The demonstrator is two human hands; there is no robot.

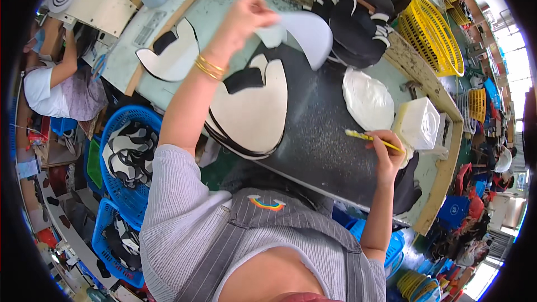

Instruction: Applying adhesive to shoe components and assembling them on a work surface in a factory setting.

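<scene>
Two grips, two holds!

The left hand (250, 15) pinches one thin, curved white piece (316, 36) above the black board's (313, 128) far edge; the right hand (386, 154) clasps one slim yellow brush (359, 135). Outward: one roundish, glossy white item (368, 99), one square white tub (422, 123), two large blue plastic baskets (127, 204) at left.

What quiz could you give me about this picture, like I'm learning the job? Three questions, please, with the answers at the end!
1. Which hand holds the yellow brush?

2. True or false: the left hand holds a pale curved piece.

3. What colour are the baskets with black-and-white pieces in them?
A. Yellow
B. Blue
C. Red

Key:
1. The right hand.
2. True.
3. B, blue.
</scene>
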